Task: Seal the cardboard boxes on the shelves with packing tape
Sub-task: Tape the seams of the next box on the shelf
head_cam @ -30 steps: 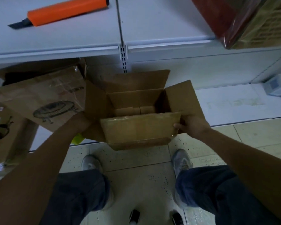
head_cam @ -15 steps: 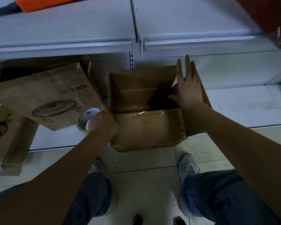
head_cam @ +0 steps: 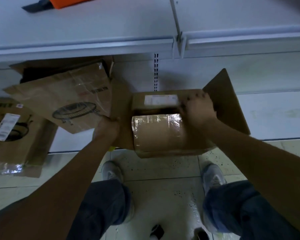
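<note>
The cardboard box (head_cam: 164,134) sits on the front edge of the lowest shelf (head_cam: 274,115), between the person's two hands, with its near end overhanging the tiled floor (head_cam: 163,168). The right hand (head_cam: 197,110) lies on top of the box at its right side; its fingers (head_cam: 196,97) are curled down over the far flap (head_cam: 163,99), the one carrying a white label, and grip that flap where it folds across the opening. Just left of those fingers a dark gap remains between the far flap and the near flap (head_cam: 158,130), which lies flat and bears glossy strips of old tape. To the right of the right hand the right side flap (head_cam: 229,104) stands open and tilts outward. The left hand (head_cam: 107,126) is at the box's left side, its fingers curled round the edge of the left side flap (head_cam: 121,108), which lies spread out beside the opening. Below that hand a scrap of yellow-green shows at the shelf edge, too small to identify. Left of the left hand a second carton (head_cam: 62,97) printed with a round appliance leans against the shelf.
</note>
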